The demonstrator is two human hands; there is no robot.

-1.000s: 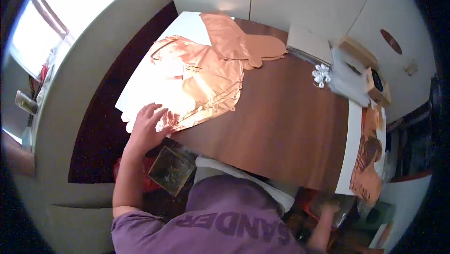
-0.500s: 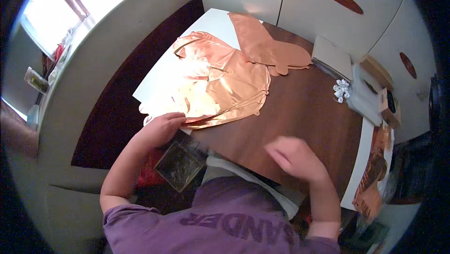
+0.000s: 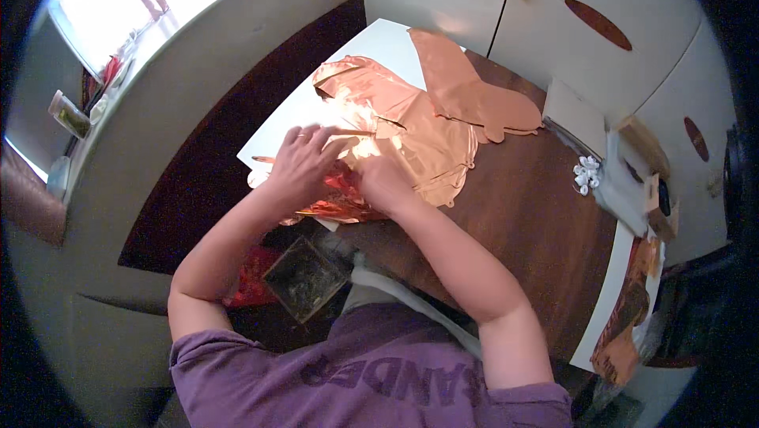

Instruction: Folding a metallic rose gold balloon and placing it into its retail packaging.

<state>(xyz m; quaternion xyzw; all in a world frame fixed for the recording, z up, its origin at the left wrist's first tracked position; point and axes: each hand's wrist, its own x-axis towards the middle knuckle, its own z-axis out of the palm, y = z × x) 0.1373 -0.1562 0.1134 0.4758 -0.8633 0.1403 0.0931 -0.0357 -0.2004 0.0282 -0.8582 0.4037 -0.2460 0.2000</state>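
Copper-coloured foil balloons (image 3: 411, 124), flat and crinkled, lie in a pile on the table, with light glaring off the middle. Both hands are at the near left part of the pile. My left hand (image 3: 299, 163) is bent over the foil, its fingers at a raised fold. Close by on the right, my right hand (image 3: 381, 181) is closed on the same foil, its fingertips partly hidden. Between and below the hands the foil bunches up and shows reddish, shiny creases. A further stack of flat copper foil pieces (image 3: 474, 96) lies beyond, at the far right of the pile.
White sheet (image 3: 379, 45) lies under the foil on the brown table (image 3: 514, 214). To the right are small white items (image 3: 586, 175), a clear plastic packet (image 3: 621, 191) and a pale box (image 3: 573, 120). White cupboards (image 3: 585, 1) stand behind; a windowsill jar (image 3: 69, 116) is at left.
My right hand has moved left from above the bare table onto the foil. My left hand has shifted up and inward, and the foil's near edge is now lifted and bunched.
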